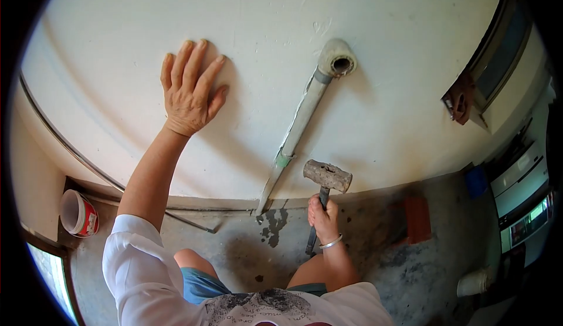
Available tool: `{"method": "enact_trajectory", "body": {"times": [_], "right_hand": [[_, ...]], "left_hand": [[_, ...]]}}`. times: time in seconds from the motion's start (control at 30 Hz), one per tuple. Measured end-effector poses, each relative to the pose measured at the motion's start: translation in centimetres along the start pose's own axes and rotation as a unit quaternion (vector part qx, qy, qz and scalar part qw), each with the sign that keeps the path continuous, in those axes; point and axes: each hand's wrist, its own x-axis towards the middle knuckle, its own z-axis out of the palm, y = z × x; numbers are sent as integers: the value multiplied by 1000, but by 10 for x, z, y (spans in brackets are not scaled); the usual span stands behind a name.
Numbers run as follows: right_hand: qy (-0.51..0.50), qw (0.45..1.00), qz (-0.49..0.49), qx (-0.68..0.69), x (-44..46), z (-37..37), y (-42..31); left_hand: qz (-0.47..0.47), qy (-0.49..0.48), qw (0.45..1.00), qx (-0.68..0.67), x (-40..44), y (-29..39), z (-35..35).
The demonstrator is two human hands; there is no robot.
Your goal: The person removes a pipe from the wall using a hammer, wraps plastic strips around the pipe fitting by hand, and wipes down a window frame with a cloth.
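My left hand (pixel 189 94) lies against the white wall (pixel 264 21), its fingers spread and nothing in it. My right hand (pixel 324 219) is wrapped round the dark handle of a hammer (pixel 327 175), whose worn, heavy head points up near the foot of the wall. Between the hands a grey pipe (pixel 305 112) runs up the wall at a slant. It ends at the top in a thick elbow (pixel 337 58) with an open round mouth. A green band sits lower on the pipe. The hammer head is apart from the pipe.
A red and white bucket (pixel 88 220) stands at the far left, near a thin metal rod (pixel 190 223). On the concrete floor (pixel 246 250) at right lies a reddish block (pixel 417 219). Further right are a pale bucket (pixel 472 283), a blue container (pixel 475 182) and a window ledge with a brown cloth (pixel 462 98).
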Motion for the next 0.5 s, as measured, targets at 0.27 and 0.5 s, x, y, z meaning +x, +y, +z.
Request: {"method": "enact_trajectory", "body": {"times": [0.27, 0.5], "right_hand": [[-31, 985, -167, -28, 9, 7, -93], [-31, 981, -166, 91, 35, 26, -155]], "left_hand": [[-8, -16, 999, -42, 3, 1, -5], [3, -23, 999, -41, 2, 1, -6]]}}
